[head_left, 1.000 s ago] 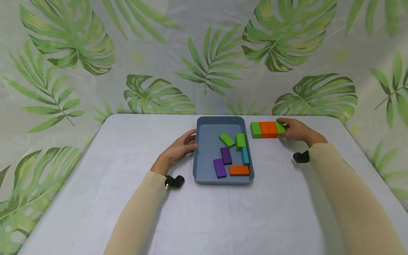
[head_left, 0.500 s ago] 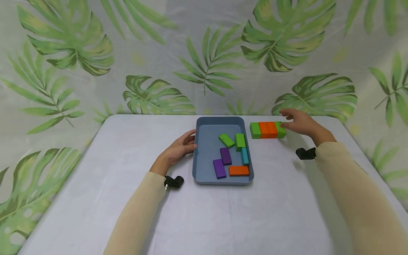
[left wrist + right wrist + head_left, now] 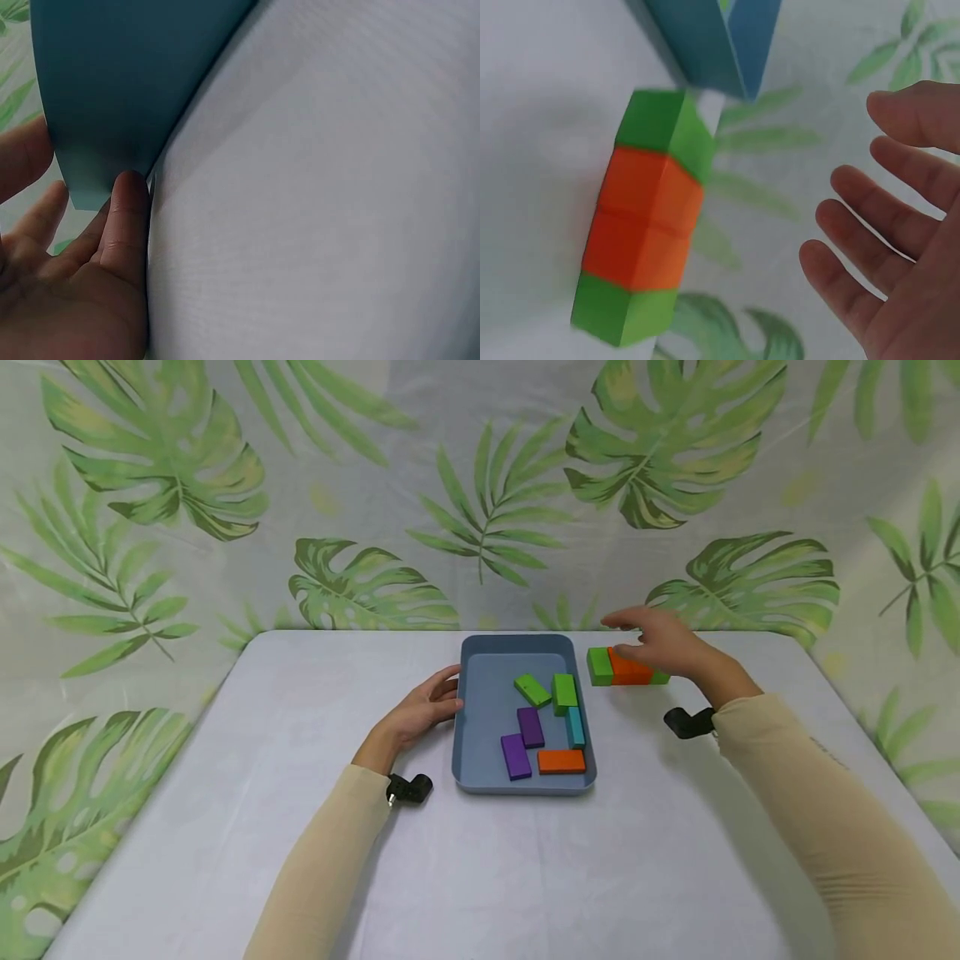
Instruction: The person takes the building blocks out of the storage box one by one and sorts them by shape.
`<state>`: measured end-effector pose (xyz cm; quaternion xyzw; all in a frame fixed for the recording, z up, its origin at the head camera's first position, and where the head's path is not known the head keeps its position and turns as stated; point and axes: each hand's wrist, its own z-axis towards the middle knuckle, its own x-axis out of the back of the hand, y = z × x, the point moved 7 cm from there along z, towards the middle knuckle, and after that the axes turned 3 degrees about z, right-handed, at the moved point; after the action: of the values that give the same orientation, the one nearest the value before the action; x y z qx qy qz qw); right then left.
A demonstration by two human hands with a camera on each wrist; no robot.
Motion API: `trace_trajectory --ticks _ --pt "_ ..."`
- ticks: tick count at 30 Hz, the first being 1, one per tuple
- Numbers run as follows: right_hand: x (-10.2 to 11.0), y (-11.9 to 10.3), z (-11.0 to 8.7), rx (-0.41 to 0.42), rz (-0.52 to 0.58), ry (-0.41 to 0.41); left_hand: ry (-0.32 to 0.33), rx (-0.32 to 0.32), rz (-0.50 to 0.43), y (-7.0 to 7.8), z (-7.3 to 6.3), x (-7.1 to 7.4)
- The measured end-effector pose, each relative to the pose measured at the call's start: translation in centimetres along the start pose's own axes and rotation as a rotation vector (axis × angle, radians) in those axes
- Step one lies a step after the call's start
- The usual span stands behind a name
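Observation:
My left hand [image 3: 417, 710] touches the left wall of a grey-blue tray [image 3: 480, 693] with relaxed fingers; in the left wrist view its fingertips [image 3: 130, 191] meet the tray's outer side. Over a row of blocks right of the tray hovers my right hand [image 3: 670, 646], its fingers spread and holding nothing. That row has a green block [image 3: 656, 120] at each end and two orange blocks [image 3: 641, 217] between them, pressed side by side. In the head view the right hand partly hides the row.
Inside the tray lie two purple blocks [image 3: 530, 727], two green blocks [image 3: 533, 691], a teal block [image 3: 575, 727] and an orange block [image 3: 561, 762], mostly toward its right side. A white cloth [image 3: 480, 877] covers the table; a leaf-patterned curtain [image 3: 360, 485] hangs behind it.
My right hand has let go of the row's right-end green block, lifted, and moved left above the row. The left hand and the tray stay in place.

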<state>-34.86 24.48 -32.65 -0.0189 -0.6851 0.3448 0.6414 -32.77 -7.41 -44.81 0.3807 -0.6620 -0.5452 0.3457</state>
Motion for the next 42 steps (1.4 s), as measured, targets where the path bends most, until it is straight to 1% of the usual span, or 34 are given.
trace_trajectory --ticks 3,9,13,16,19,24,28,31,37,42 --pt "-0.9 -1.5 0.2 0.044 -0.024 -0.028 -0.002 0.0 0.001 0.0 -0.1 0.0" --pt "-3.2 -3.4 0.8 0.084 -0.115 -0.093 -0.009 -0.004 0.001 0.1 -0.1 0.0" --pt "-4.8 -4.5 1.1 0.128 -0.127 -0.122 -0.001 -0.001 0.001 0.1 -0.1 0.0" --pt "-6.0 -4.9 1.4 0.132 -0.133 -0.142 0.002 0.006 0.002 0.0 -0.1 0.0" --pt "-7.1 -4.9 1.6 0.115 -0.162 -0.171 0.004 0.007 0.002 0.0 -0.1 0.0" --pt "-8.5 -5.1 1.7 0.105 -0.254 -0.192 0.006 0.003 0.004 0.0 -0.1 0.0" --pt "-9.3 -4.9 1.8 0.061 -0.355 -0.217 0.01 0.009 0.001 0.0 -0.1 0.0" --pt "-9.8 -4.7 1.9 0.033 -0.405 -0.237 0.009 0.011 0.001 0.0 -0.1 0.0" --pt "-10.5 -4.5 2.1 0.011 -0.389 -0.256 0.005 0.01 -0.003 0.0 0.0 -0.1" --pt "-10.7 -4.3 2.3 0.002 -0.376 -0.256 0.0 0.006 -0.002 0.0 0.0 0.1"
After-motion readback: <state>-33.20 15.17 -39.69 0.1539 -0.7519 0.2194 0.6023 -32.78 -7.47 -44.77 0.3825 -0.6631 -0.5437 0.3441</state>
